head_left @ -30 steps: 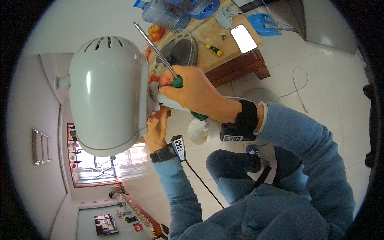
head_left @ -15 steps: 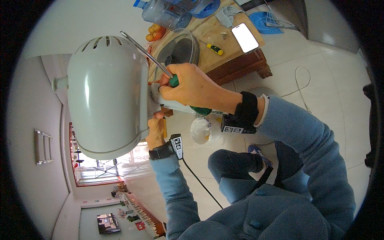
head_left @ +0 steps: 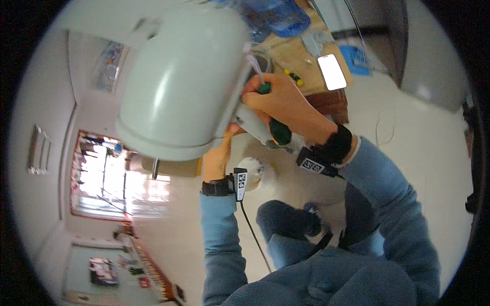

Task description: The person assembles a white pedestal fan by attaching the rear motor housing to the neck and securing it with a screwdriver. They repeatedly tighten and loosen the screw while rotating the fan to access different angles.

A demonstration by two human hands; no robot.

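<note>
A pale green fan motor housing (head_left: 184,81) fills the upper left of the view, tilted, with a metal shaft (head_left: 155,169) sticking out below it. My left hand (head_left: 218,157) is closed at its lower right side, under the fan's neck (head_left: 253,124); the fingertips are partly hidden. My right hand (head_left: 288,104) is closed round a screwdriver with a dark green handle (head_left: 280,133). Its blurred blade points up beside the housing. Part of the fan's neck lies behind the right hand.
Beyond the right hand stands a wooden table (head_left: 278,55) with a lit phone (head_left: 332,72), a yellow-and-black screwdriver (head_left: 294,77) and large blue water bottles (head_left: 288,18). A blue dustpan (head_left: 356,58) is at the right. A whitish plastic bag (head_left: 250,168) sits on the floor.
The view has shifted. The fan housing has tilted and sits further right and higher, its shaft now showing below. Both hands have kept their hold, and the screwdriver has moved with the right hand.
</note>
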